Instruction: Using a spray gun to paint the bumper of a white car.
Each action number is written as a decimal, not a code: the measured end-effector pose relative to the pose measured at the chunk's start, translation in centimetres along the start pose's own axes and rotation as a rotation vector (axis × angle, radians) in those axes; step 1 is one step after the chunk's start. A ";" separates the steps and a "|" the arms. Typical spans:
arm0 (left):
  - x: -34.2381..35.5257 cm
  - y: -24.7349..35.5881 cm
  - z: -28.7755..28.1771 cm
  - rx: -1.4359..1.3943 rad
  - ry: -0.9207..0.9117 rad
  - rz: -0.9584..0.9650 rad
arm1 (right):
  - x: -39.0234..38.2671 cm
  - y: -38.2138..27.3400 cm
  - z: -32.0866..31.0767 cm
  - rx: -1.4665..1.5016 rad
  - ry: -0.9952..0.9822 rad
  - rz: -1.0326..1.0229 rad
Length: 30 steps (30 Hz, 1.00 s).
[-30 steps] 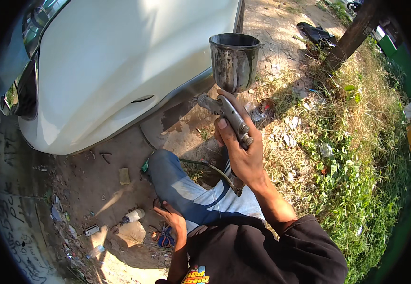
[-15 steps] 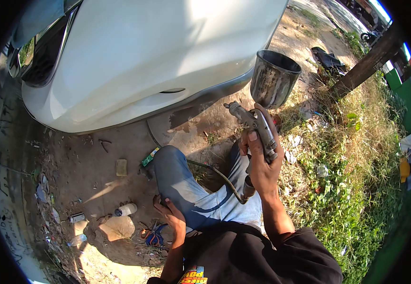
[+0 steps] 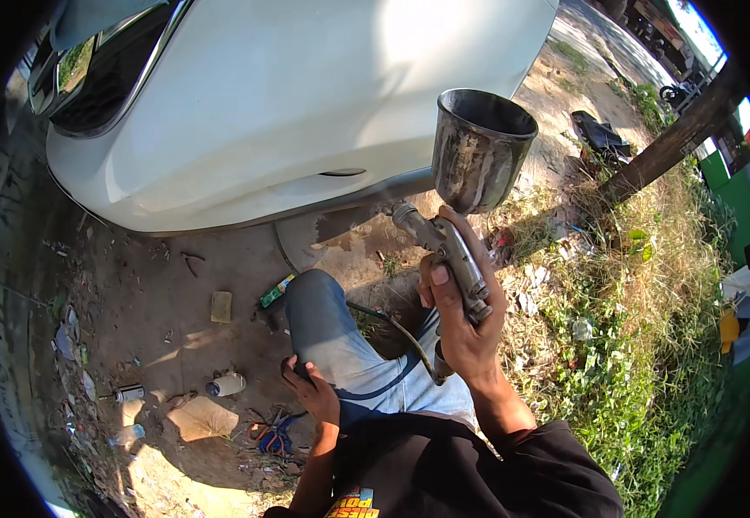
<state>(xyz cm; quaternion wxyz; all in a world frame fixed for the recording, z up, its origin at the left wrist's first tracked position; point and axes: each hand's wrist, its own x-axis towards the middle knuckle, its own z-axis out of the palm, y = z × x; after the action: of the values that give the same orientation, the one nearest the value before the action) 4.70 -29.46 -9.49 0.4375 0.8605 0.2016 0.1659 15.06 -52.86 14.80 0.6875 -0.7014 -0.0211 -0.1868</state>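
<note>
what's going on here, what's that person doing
A person's right hand grips a metal spray gun with a dark, stained cup upright above it. Its nozzle faces the white car body, just short of it in the view. A hose runs to the gun's lower end. The left hand, holding nothing visible, is at the bent left leg.

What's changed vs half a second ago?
The right hand has moved the spray gun slightly left, closer to the dark slot in the white car panel. Nothing was gripped or released: the gun stays in that hand, and the left hand stays at the jeans leg.
</note>
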 end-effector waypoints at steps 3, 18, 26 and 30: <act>0.1 0.4 0.1 -0.011 -0.014 -0.029 | 0.0 -0.8 0.2 -0.009 -0.079 -0.001; 0.6 -0.7 0.4 -0.021 -0.028 0.033 | 1.5 -1.8 -2.3 0.131 0.352 -0.029; 0.5 0.0 0.2 -0.046 -0.014 0.014 | 3.0 -1.6 -4.1 0.076 0.514 -0.084; 0.5 -0.2 0.3 -0.045 -0.014 -0.003 | 2.9 -1.8 -3.5 0.055 0.533 -0.052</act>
<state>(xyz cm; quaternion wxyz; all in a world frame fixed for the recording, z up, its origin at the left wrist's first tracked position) 5.24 -29.29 -9.73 0.4583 0.8512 0.1962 0.1637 16.40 -56.84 17.31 0.6824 -0.6080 0.1374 -0.3818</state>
